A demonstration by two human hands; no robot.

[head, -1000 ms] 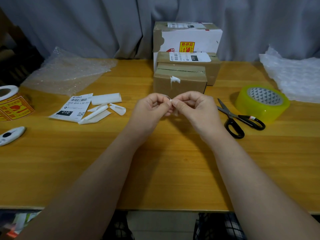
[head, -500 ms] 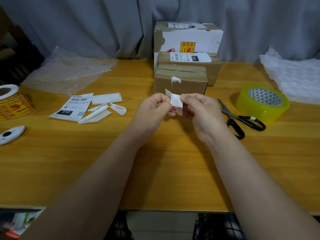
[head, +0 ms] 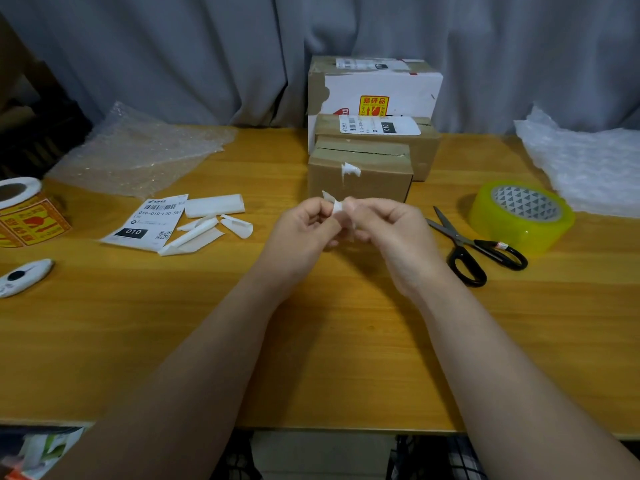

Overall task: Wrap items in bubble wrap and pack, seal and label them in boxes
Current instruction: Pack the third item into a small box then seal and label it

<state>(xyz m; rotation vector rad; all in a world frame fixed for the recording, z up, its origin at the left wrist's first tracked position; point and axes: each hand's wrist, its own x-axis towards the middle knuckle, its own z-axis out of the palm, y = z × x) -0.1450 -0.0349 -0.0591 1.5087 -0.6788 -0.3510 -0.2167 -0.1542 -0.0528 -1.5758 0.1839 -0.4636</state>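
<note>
Paper scrap (head: 336, 206) — small, white — is pinched between left hand (head: 304, 235) and right hand (head: 393, 233), each clamped onto it. Small box (head: 360, 176) stands just behind both hands

- Head view looks forward and down from the tabletop (head: 346, 358)'s 6 o'clock edge toward the curtain (head: 173, 46) at 12 o'clock.
- Close in: left hand (head: 301, 233) and right hand (head: 389, 233) sit centre.

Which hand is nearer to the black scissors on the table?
The right hand. It is just left of the scissors, not touching them; the left hand is farther left, beyond the paper scrap both hands pinch.
</note>
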